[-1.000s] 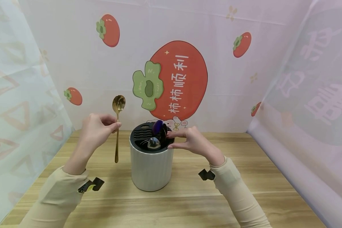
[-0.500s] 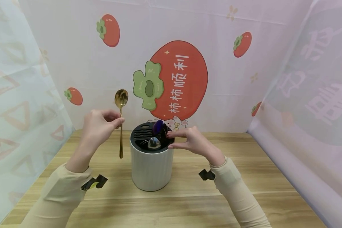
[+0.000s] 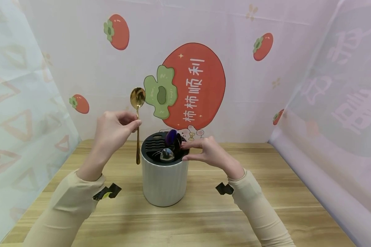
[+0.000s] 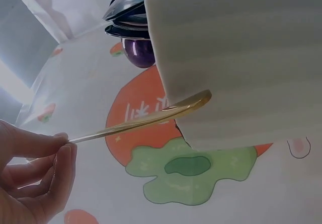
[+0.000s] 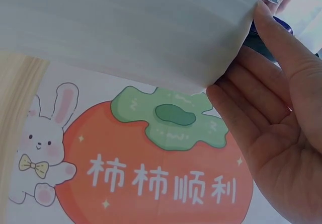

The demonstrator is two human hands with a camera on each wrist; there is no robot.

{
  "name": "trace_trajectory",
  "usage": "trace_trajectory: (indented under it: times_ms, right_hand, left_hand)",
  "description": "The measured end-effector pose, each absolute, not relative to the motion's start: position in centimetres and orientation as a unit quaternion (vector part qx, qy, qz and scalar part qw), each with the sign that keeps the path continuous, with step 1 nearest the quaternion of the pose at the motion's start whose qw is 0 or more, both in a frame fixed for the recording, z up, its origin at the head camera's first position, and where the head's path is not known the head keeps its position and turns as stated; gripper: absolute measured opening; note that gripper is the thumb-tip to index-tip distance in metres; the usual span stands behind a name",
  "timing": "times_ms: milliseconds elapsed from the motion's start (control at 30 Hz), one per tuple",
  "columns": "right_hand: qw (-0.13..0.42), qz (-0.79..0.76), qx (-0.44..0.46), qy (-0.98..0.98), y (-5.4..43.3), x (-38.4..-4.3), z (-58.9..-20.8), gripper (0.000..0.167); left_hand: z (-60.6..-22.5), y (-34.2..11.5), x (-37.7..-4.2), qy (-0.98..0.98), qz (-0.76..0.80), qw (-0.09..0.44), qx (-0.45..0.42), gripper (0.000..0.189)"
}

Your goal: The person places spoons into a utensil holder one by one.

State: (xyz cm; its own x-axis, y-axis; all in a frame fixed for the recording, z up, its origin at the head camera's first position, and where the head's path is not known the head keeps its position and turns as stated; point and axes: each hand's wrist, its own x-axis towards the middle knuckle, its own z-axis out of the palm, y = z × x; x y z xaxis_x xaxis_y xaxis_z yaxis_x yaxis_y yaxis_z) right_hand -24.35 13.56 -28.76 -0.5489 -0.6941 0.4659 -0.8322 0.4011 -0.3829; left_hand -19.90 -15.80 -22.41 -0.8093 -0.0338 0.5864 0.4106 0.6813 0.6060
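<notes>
My left hand (image 3: 115, 130) pinches a gold spoon (image 3: 137, 98) by its handle between thumb and fingers. The spoon hangs upright, bowl up, just left of a white ribbed utensil holder (image 3: 164, 185) and apart from it. The holder has a black slotted top (image 3: 151, 138). Out of its front opening stick a purple spoon (image 3: 171, 138), a silver spoon (image 3: 167, 155) and dark ones behind. My right hand (image 3: 208, 152) rests against the holder's right rim, thumb and extended fingers spread apart on it. In the left wrist view, the gold handle (image 4: 146, 119) crosses before the holder's side.
The holder stands on a wood-grain table (image 3: 222, 219). Behind it hangs a white backdrop (image 3: 160, 27) printed with persimmons. Pale sheets close off the left side (image 3: 15, 113) and right side (image 3: 334, 113). A small black device (image 3: 224, 188) sits at the right cuff.
My left hand has moved right and upward with the gold spoon, bringing it nearer the holder. The right hand and the holder have stayed in place.
</notes>
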Motion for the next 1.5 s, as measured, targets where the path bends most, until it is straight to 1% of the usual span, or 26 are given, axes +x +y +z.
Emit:
trace_trajectory:
  times_ms: [767, 1067, 1500]
  right_hand:
    - [0.099, 0.304, 0.451, -0.833, 13.6, -24.2, -28.5, 0.038]
    - [0.103, 0.301, 0.449, -0.835, 13.7, -24.2, -28.5, 0.037]
    - [0.114, 0.292, 0.455, -0.833, 13.6, -24.3, -28.7, 0.036]
  left_hand:
    - [-20.9, -15.0, -19.5, -0.820, -0.437, 0.342, -0.137, 0.013]
    - [-21.1, -14.6, -19.8, -0.812, -0.447, 0.343, -0.154, 0.013]
    - [-22.0, -14.5, -20.4, -0.842, -0.404, 0.318, -0.163, 0.007]
